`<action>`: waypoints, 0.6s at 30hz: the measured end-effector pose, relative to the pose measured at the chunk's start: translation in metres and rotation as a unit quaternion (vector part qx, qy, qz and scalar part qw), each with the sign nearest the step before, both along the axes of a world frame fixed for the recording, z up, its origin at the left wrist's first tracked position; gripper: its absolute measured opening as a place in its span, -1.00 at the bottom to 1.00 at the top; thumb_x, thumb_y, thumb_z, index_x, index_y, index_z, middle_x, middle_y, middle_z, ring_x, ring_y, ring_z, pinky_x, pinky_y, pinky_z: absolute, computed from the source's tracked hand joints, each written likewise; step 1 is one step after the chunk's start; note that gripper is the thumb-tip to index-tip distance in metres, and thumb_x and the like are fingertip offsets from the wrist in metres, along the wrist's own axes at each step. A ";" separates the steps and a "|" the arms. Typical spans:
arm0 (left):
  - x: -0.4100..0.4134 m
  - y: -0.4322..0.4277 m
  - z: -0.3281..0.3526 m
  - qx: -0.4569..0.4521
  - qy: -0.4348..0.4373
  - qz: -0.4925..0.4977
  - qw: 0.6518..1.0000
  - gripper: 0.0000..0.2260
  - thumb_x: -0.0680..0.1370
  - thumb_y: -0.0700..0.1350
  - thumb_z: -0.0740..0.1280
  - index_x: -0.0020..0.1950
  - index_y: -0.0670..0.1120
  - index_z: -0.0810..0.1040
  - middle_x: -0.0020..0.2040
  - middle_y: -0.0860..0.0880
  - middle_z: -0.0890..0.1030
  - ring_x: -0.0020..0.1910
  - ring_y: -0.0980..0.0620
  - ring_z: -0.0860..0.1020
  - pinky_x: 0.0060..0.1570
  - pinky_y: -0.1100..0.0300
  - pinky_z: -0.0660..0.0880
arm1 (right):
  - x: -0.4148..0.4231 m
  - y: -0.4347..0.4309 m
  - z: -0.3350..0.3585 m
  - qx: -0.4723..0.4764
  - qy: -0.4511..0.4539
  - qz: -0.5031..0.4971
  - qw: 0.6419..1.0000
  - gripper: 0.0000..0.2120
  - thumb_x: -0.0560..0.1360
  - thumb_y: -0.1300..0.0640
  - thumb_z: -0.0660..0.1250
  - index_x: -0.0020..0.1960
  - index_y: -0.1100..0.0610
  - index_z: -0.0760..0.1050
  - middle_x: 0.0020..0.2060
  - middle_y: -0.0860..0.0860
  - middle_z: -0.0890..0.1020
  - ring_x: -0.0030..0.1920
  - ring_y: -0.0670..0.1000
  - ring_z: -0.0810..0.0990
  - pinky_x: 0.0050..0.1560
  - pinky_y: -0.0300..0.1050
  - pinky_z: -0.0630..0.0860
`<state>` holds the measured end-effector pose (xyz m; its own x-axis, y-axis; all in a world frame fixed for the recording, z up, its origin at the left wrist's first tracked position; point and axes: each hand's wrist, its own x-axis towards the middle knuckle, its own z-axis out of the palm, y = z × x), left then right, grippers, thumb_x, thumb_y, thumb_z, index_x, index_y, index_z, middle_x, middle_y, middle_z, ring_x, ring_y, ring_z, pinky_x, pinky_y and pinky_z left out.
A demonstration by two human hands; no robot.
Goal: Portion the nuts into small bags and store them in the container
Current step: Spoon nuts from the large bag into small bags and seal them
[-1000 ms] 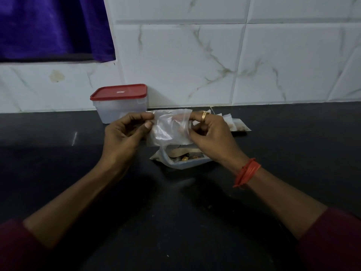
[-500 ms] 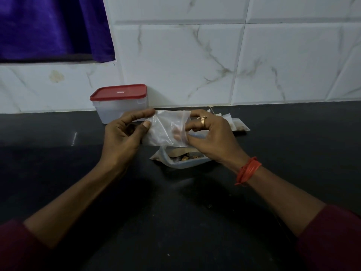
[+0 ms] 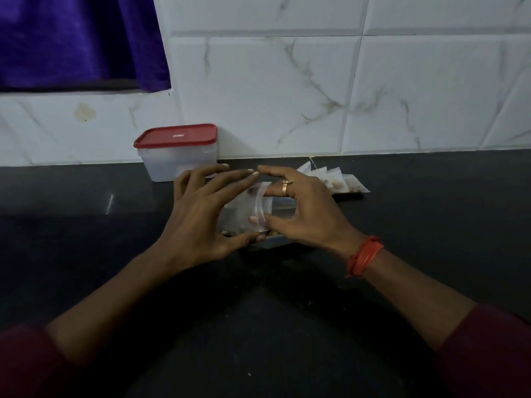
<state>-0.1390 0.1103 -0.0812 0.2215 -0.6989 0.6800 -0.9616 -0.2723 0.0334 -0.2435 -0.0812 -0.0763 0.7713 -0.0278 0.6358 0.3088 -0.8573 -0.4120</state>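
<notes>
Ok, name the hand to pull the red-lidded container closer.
Left, likely: the container stands just beyond the left hand, whose fingers are straight, while the right hand, farther off, pinches the small bag.

Back wall point(image 3: 287, 96) is faced with large glossy white tiles veined in grey-brown, separated by thin grout lines. A yellowish stain point(image 3: 84, 112) is noted on a lower-left tile. A purple curtain point(image 3: 71, 38) is hung at upper left, its hem ending over a dark strip. A black countertop point(image 3: 431, 225) is set against the wall; a small glint point(image 3: 110, 201) is recorded at its left. Lighting is dim and bluish.
</notes>
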 end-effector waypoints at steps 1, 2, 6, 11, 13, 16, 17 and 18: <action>0.001 0.000 -0.001 0.004 0.006 -0.002 1.000 -0.22 0.38 0.42 0.31 0.50 0.04 0.40 0.41 0.06 0.49 0.42 -0.09 0.35 0.31 -0.02 0.20 | 0.001 0.000 -0.001 -0.003 -0.002 0.002 1.000 -0.62 0.36 -0.01 0.56 0.16 -0.03 0.68 0.36 -0.03 0.54 0.28 -0.07 0.57 0.25 0.16 0.51; 0.002 0.001 -0.002 0.007 0.010 -0.004 1.000 -0.23 0.37 0.41 0.31 0.49 0.04 0.41 0.39 0.06 0.51 0.41 -0.08 0.37 0.29 -0.01 0.19 | 0.002 0.000 -0.002 -0.006 -0.005 0.003 1.000 -0.65 0.36 0.00 0.55 0.13 -0.03 0.69 0.36 -0.03 0.55 0.26 -0.08 0.58 0.24 0.18 0.50; 0.003 0.001 -0.004 0.015 0.022 -0.008 1.000 -0.28 0.37 0.38 0.33 0.44 0.03 0.47 0.32 0.05 0.57 0.33 -0.08 0.42 0.24 -0.01 0.22 | 0.001 0.002 -0.003 -0.035 -0.002 0.007 0.999 -0.81 0.37 0.04 0.46 -0.04 0.01 0.73 0.36 -0.02 0.55 0.21 -0.09 0.58 0.24 0.22 0.44; 0.002 -0.002 -0.007 0.018 0.048 -0.033 0.998 -0.35 0.39 0.33 0.38 0.39 0.04 0.52 0.27 0.09 0.58 0.26 0.01 0.46 0.20 0.01 0.30 | 0.001 0.004 -0.005 -0.002 0.077 0.059 0.995 -0.80 0.41 0.09 0.36 -0.03 0.04 0.70 0.49 0.06 0.39 0.37 0.02 0.49 0.33 0.22 0.41; 0.003 -0.002 -0.006 0.010 0.081 -0.049 0.995 -0.36 0.39 0.33 0.40 0.39 0.04 0.51 0.25 0.09 0.58 0.23 0.07 0.47 0.19 0.06 0.36 | -0.001 0.005 -0.002 0.019 0.092 0.060 0.994 -0.80 0.41 0.12 0.32 -0.03 0.01 0.68 0.51 0.07 0.35 0.39 0.00 0.47 0.37 0.19 0.40; 0.006 -0.001 -0.006 0.001 0.111 -0.059 0.992 -0.35 0.37 0.32 0.44 0.39 0.05 0.51 0.26 0.13 0.57 0.23 0.12 0.47 0.21 0.05 0.41 | -0.003 0.007 0.002 0.020 0.076 0.058 0.995 -0.82 0.42 0.13 0.32 -0.15 -0.17 0.53 0.47 0.09 0.40 0.34 0.01 0.51 0.33 0.17 0.44; 0.006 -0.001 -0.005 -0.004 0.116 -0.062 0.991 -0.35 0.37 0.31 0.45 0.38 0.06 0.52 0.26 0.14 0.57 0.22 0.12 0.48 0.21 0.04 0.41 | -0.003 0.005 0.002 0.012 0.063 0.057 0.996 -0.78 0.42 0.16 0.33 -0.17 -0.19 0.51 0.45 0.11 0.43 0.31 0.02 0.54 0.30 0.17 0.46; 0.006 -0.001 -0.005 -0.009 0.120 -0.065 0.991 -0.37 0.38 0.31 0.44 0.37 0.06 0.52 0.24 0.15 0.57 0.21 0.12 0.48 0.20 0.02 0.42 | -0.003 0.004 0.002 0.006 0.055 0.057 0.997 -0.77 0.42 0.18 0.34 -0.18 -0.18 0.53 0.42 0.11 0.46 0.29 0.02 0.55 0.28 0.16 0.49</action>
<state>-0.1332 0.1092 -0.0863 0.2881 -0.7197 0.6317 -0.9521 -0.1443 0.2697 -0.2469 -0.0771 -0.0739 0.8352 0.0571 0.5470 0.3564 -0.8137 -0.4592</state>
